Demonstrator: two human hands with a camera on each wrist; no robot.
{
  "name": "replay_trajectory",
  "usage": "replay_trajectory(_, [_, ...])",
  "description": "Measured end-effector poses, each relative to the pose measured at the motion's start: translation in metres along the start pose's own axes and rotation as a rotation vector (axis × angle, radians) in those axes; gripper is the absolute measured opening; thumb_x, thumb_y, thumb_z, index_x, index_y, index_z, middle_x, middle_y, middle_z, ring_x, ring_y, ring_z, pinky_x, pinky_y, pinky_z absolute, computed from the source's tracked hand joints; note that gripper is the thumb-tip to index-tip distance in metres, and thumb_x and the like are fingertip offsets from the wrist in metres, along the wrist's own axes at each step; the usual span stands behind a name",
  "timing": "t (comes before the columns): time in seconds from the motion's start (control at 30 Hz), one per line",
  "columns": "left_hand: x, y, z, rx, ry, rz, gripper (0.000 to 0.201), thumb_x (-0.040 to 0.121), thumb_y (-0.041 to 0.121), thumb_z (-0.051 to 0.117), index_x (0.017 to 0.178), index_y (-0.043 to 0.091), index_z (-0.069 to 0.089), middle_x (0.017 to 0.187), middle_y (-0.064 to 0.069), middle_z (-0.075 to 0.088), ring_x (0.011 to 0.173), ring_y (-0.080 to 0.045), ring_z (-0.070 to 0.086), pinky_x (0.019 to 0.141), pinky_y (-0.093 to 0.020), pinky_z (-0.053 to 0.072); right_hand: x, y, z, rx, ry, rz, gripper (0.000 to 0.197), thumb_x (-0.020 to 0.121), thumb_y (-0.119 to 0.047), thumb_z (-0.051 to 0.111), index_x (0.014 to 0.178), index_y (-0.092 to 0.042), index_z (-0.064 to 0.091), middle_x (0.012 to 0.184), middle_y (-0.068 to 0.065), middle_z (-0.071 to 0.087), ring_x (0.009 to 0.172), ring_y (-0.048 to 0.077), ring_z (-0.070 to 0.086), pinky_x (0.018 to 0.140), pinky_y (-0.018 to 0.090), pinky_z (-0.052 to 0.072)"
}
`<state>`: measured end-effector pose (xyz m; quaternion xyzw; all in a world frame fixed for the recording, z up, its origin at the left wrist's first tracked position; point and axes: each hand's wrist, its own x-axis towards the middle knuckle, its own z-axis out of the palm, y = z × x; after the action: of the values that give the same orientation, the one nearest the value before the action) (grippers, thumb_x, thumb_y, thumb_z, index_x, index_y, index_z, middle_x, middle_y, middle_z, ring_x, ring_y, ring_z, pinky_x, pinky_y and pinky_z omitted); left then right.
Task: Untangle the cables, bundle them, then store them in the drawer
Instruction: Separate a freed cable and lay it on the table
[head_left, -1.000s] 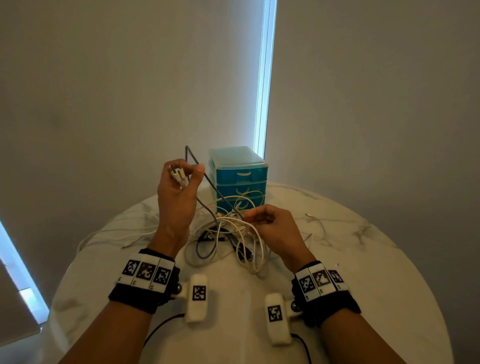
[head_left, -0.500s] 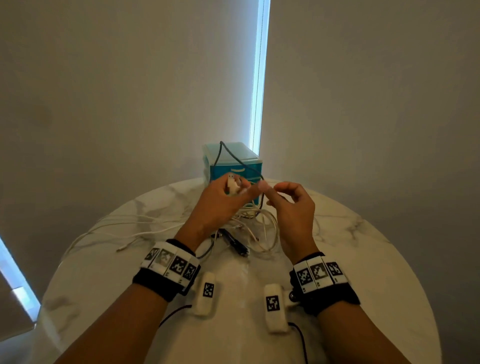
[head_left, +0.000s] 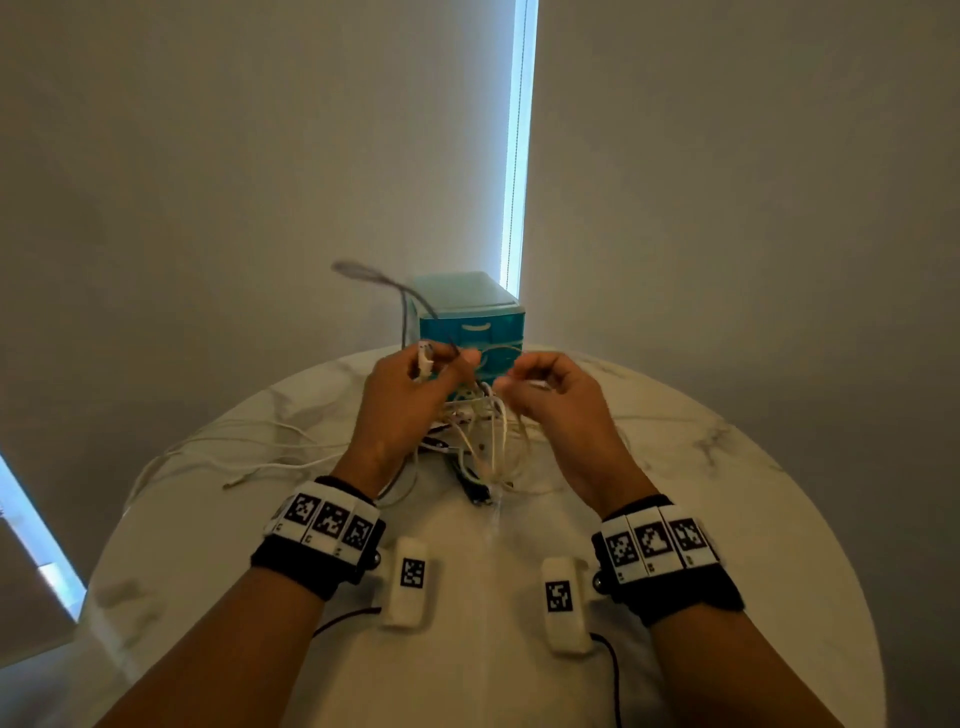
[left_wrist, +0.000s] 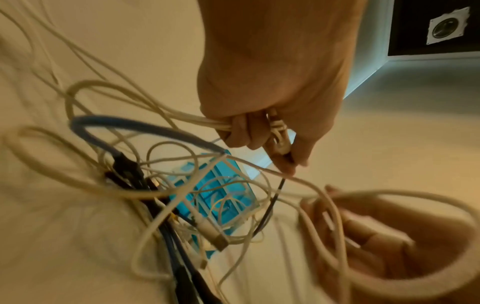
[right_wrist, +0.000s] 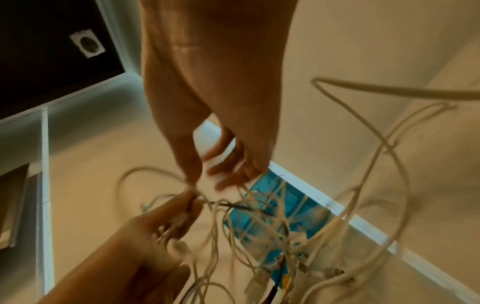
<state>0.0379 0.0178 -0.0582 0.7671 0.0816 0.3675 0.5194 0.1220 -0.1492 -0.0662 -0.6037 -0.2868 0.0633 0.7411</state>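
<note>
Evidently the work is at the untangling stage, since most of the cables lie in a knotted heap on the round marble table, between the person's raised wrists and the small teal drawer unit at the far edge. The left hand is held up above the heap with its fingers curled around several white cables and their white connector ends, and a thin dark cable runs down from the same grip; gathering the plug ends in one fist probably keeps the sorted ends from slipping back into the knot. A grey cable arcs up and over from this hand, blurred. The right hand is just beside the left, apart from it, its fingers bent with a white cable looped through them, seemingly to draw one strand sideways out of the tangle while the other hand anchors it. Holding both hands high lets the loose loops hang, which likely makes the crossings easier to read. A few thin white cables trail off across the left part of the table, well apart from the heap. The drawers look closed, so bundling and storing appear not yet begun.
</note>
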Motion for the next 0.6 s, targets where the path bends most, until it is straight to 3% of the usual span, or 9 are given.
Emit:
replay_trajectory(0.07, [0.000, 0.003, -0.007, -0.057, 0.052, 0.002, 0.025, 0.099, 0.043, 0.073, 0.100, 0.018, 0.079, 0.096, 0.006, 0.082, 0.096, -0.003, 0.075, 0.086, -0.021, 0.056, -0.002, 0.007, -0.003, -0.212, -0.170, 0.094, 0.018, 0.091, -0.008, 0.083, 0.106, -0.014, 0.076, 0.107, 0.000, 0.079, 0.100, 0.011, 0.076, 0.087, 0.023, 0.059])
replay_trajectory(0.13, [-0.001, 0.009, -0.011, -0.126, 0.072, 0.008, 0.026, 0.102, 0.040, 0.070, 0.101, 0.015, 0.078, 0.097, 0.003, 0.082, 0.092, -0.001, 0.075, 0.090, -0.031, 0.061, -0.004, 0.012, -0.003, -0.336, -0.254, 0.150, 0.017, 0.094, -0.008, 0.081, 0.108, -0.019, 0.080, 0.105, -0.007, 0.081, 0.095, -0.001, 0.075, 0.085, 0.014, 0.056])
replay_trajectory(0.2, [-0.004, 0.016, -0.012, -0.217, 0.080, 0.006, 0.023, 0.103, 0.034, 0.068, 0.105, 0.012, 0.077, 0.100, -0.002, 0.082, 0.070, 0.006, 0.068, 0.089, -0.050, 0.054, -0.002, 0.013, -0.003, -0.368, -0.167, 0.160, 0.017, 0.099, -0.013, 0.076, 0.113, -0.022, 0.080, 0.109, -0.010, 0.079, 0.096, -0.003, 0.073, 0.086, 0.015, 0.055])
replay_trajectory(0.3, [-0.008, 0.028, -0.011, -0.304, 0.029, -0.018, 0.021, 0.105, 0.027, 0.065, 0.112, 0.009, 0.074, 0.107, -0.011, 0.080, 0.052, 0.008, 0.057, 0.094, -0.057, 0.036, 0.001, 0.015, -0.005, -0.349, 0.012, 0.088, 0.021, 0.100, -0.021, 0.075, 0.120, -0.026, 0.076, 0.119, -0.008, 0.074, 0.107, 0.008, 0.072, 0.085, 0.021, 0.060])
replay_trajectory(0.4, [-0.013, 0.038, -0.010, -0.283, -0.056, -0.033, 0.026, 0.106, 0.025, 0.062, 0.122, 0.006, 0.071, 0.111, -0.011, 0.080, 0.053, -0.010, 0.056, 0.096, -0.057, 0.035, 0.006, 0.023, -0.004, -0.414, -0.003, -0.012, 0.032, 0.093, -0.026, 0.083, 0.121, -0.037, 0.074, 0.124, -0.005, 0.069, 0.108, 0.012, 0.071, 0.091, 0.032, 0.062])
replay_trajectory(0.43, [-0.015, 0.040, -0.010, -0.263, -0.091, -0.037, 0.028, 0.106, 0.026, 0.061, 0.125, 0.007, 0.071, 0.112, -0.009, 0.080, 0.063, -0.021, 0.052, 0.098, -0.058, 0.034, 0.006, 0.025, -0.002, -0.454, -0.020, -0.027, 0.031, 0.091, -0.031, 0.084, 0.119, -0.039, 0.076, 0.123, -0.005, 0.070, 0.105, 0.009, 0.072, 0.090, 0.032, 0.062])
replay_trajectory(0.47, [-0.016, 0.042, -0.009, -0.251, -0.125, -0.037, 0.029, 0.107, 0.027, 0.060, 0.127, 0.008, 0.070, 0.114, -0.008, 0.080, 0.079, -0.024, 0.051, 0.099, -0.059, 0.034, 0.006, 0.025, 0.000, -0.482, -0.023, -0.042, 0.027, 0.091, -0.035, 0.085, 0.116, -0.039, 0.079, 0.120, -0.005, 0.073, 0.101, 0.007, 0.073, 0.090, 0.033, 0.063])
replay_trajectory(0.53, [-0.017, 0.043, -0.009, -0.246, -0.173, -0.023, 0.030, 0.107, 0.027, 0.059, 0.129, 0.009, 0.069, 0.115, -0.007, 0.080, 0.089, -0.023, 0.049, 0.095, -0.057, 0.043, 0.006, 0.025, 0.002, -0.475, 0.039, -0.082, 0.016, 0.092, -0.035, 0.084, 0.108, -0.035, 0.084, 0.106, -0.010, 0.080, 0.093, 0.005, 0.075, 0.091, 0.039, 0.064])
replay_trajectory(0.6, [-0.014, 0.038, -0.010, -0.208, -0.217, 0.001, 0.030, 0.108, 0.028, 0.059, 0.134, 0.014, 0.067, 0.115, -0.003, 0.081, 0.075, -0.023, 0.058, 0.085, -0.037, 0.061, 0.005, 0.023, 0.000, -0.416, 0.162, -0.118, 0.013, 0.093, -0.032, 0.084, 0.106, -0.031, 0.085, 0.096, -0.012, 0.081, 0.090, 0.006, 0.076, 0.092, 0.043, 0.064])
